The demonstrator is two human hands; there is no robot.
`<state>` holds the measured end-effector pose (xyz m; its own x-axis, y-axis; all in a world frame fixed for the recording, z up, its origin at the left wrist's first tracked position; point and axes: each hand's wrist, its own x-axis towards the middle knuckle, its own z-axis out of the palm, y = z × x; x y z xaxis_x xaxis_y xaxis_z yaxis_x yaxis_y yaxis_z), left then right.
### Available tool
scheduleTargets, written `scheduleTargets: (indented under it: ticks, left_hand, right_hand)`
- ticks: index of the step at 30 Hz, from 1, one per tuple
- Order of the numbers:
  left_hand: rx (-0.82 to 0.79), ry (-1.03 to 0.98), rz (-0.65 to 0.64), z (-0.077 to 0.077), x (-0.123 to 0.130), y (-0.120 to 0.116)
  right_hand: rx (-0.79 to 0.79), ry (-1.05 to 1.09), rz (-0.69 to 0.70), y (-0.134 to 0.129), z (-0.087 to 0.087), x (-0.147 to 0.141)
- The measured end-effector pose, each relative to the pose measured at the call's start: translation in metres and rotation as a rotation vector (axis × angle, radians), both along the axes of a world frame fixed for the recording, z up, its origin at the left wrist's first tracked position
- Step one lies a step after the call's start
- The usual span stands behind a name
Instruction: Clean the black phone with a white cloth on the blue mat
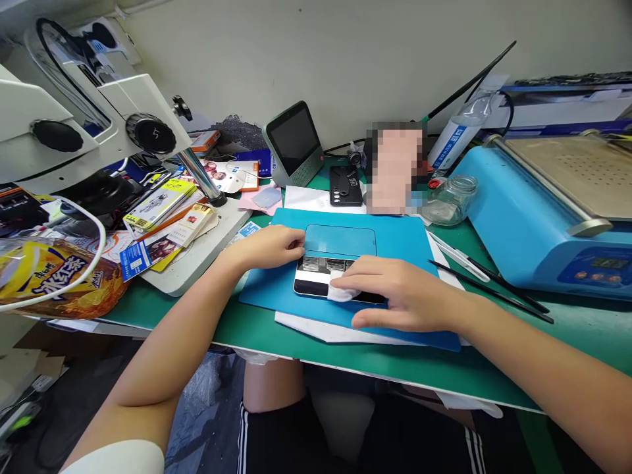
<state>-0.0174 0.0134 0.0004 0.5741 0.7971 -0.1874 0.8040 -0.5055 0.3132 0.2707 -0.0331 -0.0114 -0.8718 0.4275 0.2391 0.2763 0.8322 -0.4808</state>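
A phone (311, 287) with a dark, glossy face lies on a blue mat (276, 301). Right behind it on the mat is a clear glass panel with a black outline (340, 238). My right hand (390, 289) reaches over the phone from the right, its fingers pressing a white cloth (342, 291) onto the surface, the thumb apart below. My left hand (281, 247) is at the left ends of panel and phone, fingers curled together; whatever is between its fingertips is too small to name.
A microscope (143, 125) and a drink bottle (59, 280) stand left. Behind the mat are a display device (295, 145), a black phone case (345, 185) and a glass jar (451, 201). Tweezers (459, 257) and a blue machine (533, 217) lie right.
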Motion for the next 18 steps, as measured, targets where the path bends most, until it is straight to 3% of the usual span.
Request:
scheduleTargets:
  ticks: [5, 10, 14, 18]
  left_hand:
    - [0.001, 0.003, -0.003, -0.0003, 0.0, 0.0006]
    - [0.0, 0.005, -0.005, -0.0012, -0.0005, 0.0016]
    - [0.002, 0.004, -0.002, -0.0018, -0.0011, 0.0014]
    - [0.002, 0.003, -0.005, -0.0011, -0.0003, 0.0004]
  right_hand:
    - [0.054, 0.002, -0.1, 0.0008, -0.0019, 0.0002]
    - [0.014, -0.012, 0.065, -0.0052, -0.0012, -0.0073]
    - [0.092, -0.006, -0.135, -0.0006, -0.0028, -0.0015]
    - [0.065, -0.008, -0.038, -0.0017, -0.0019, -0.0011]
